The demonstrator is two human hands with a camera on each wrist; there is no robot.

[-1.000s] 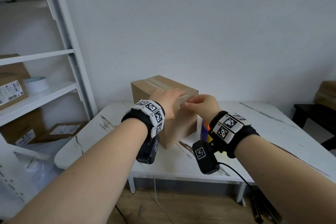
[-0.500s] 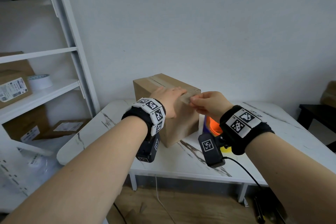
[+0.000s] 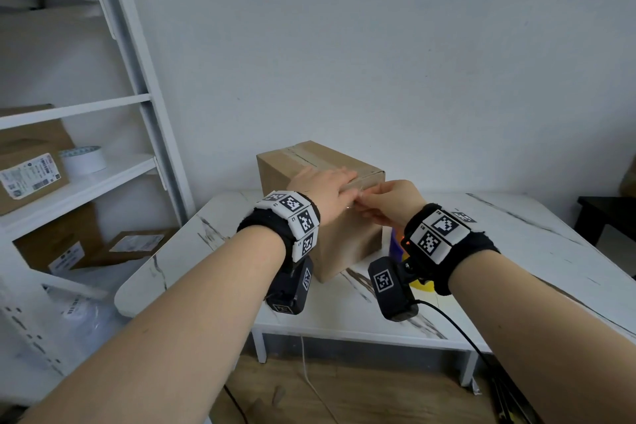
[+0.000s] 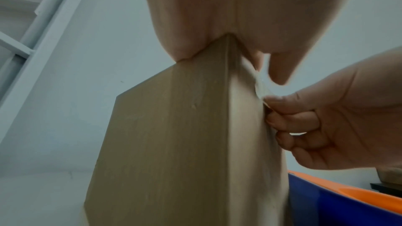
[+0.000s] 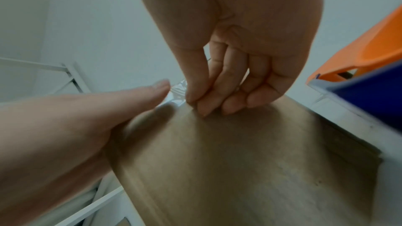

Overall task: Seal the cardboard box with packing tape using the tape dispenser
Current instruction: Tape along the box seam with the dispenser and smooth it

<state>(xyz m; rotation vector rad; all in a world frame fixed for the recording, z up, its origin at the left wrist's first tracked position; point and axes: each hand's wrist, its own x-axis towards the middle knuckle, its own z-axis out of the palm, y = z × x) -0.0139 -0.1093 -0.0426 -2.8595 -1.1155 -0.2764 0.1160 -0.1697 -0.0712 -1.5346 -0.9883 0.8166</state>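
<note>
Fingers of the right hand are curled together and pinch the loose end of the clear tape against the upper near edge of the cardboard box; the left hand lies flat on the box top with its fingers straight and close together, pressing down beside the pinch.

Largest in view, the white marble-patterned surface carries the box, which stands upright near the wall with one corner turned toward the person. A strip of tape already runs across its top along the seam. To the left stands a white shelf unit holding other cardboard boxes with printed labels and a white tape roll.

Just right of the box, partly hidden behind the right wrist in the head view, sits the blue and orange tape dispenser, resting on the surface and apart from both hands. Whether it touches the box wall cannot be told.
</note>
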